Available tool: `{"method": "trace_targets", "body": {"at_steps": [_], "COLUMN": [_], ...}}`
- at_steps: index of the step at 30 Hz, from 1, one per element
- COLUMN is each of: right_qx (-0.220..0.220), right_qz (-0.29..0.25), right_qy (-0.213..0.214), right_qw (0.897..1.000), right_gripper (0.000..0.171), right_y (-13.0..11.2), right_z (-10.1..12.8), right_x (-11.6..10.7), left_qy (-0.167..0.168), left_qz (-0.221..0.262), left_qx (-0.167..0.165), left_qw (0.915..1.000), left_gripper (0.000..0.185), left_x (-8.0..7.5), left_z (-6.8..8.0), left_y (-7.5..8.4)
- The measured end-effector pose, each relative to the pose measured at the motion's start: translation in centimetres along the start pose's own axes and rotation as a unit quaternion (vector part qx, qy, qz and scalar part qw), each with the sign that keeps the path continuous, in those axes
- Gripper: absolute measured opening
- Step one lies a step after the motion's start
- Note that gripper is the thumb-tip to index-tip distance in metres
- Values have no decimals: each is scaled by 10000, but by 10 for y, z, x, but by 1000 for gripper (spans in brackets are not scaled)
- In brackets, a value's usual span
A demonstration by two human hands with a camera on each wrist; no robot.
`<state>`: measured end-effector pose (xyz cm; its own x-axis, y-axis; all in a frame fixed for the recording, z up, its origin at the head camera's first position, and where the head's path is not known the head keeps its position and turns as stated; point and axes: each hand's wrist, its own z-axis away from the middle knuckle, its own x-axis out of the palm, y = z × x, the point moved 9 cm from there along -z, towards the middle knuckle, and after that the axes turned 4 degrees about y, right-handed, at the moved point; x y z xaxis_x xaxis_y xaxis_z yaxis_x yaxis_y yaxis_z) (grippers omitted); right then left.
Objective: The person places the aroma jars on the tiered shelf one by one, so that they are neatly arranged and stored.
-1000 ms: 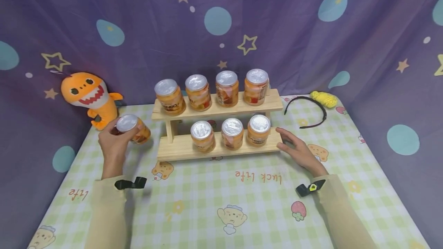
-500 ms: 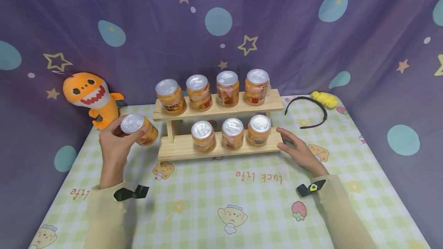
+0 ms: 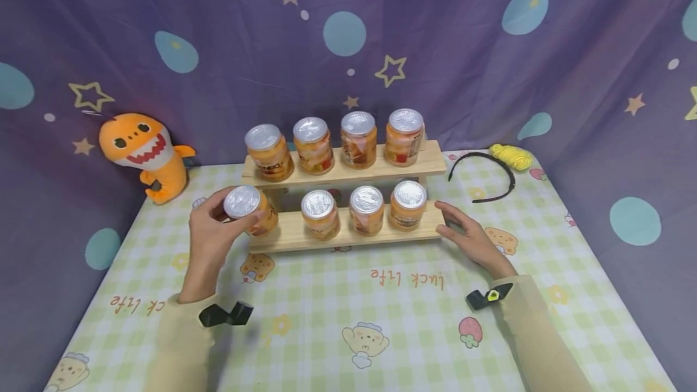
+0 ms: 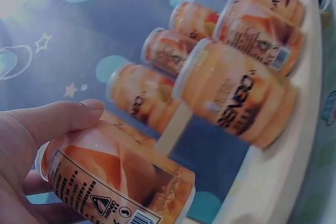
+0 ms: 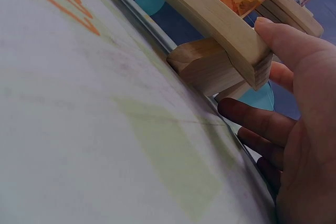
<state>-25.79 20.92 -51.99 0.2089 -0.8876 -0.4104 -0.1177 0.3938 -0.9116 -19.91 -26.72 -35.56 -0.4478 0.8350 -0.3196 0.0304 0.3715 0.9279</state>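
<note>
My left hand (image 3: 213,231) grips an orange-labelled can (image 4: 121,171) with a silver lid, thumb on one side and fingers round the other. In the head view that can is slightly tilted at the left end of the lower board of a two-tier wooden rack (image 3: 348,239); whether it touches the board I cannot tell. Three like cans (image 3: 366,210) stand to its right on the lower board. A row of several more, with one can (image 3: 269,153) at its left end, stands on the upper board. My right hand (image 3: 472,244) touches the rack's right end, thumb tip at the board's corner, fingers loosely extended.
An orange shark plush (image 3: 144,153) leans at the back left against the purple curtain (image 3: 261,47). Behind my right hand lie a black headband (image 3: 510,177) and a bundle of yellow yarn (image 3: 510,156). A green checked cloth (image 3: 316,295) covers the table.
My left hand has carried the can rightward from beside the plush to the left end of the lower board. My right hand has stayed at the rack's right end.
</note>
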Motion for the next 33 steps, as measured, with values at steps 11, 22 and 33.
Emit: {"method": "trace_targets", "body": {"at_steps": [11,22,33], "right_qx": [-42,-56,-120], "right_qz": [-21,-65,154], "right_qy": [15,-14,36], "right_qw": [10000,10000,9998], "right_gripper": [58,59,56], "right_y": [-2,-3,-2], "right_z": [1,1,-1], "right_x": [1,1,0], "left_qy": [-484,-595,-568], "left_qz": [-309,-249,-546], "left_qx": [25,-121,-73], "left_qw": [9983,9978,9969], "left_gripper": [57,64,63], "left_x": [31,43,47], "left_z": [7,11,9], "left_y": [-13,-23,-31]}}
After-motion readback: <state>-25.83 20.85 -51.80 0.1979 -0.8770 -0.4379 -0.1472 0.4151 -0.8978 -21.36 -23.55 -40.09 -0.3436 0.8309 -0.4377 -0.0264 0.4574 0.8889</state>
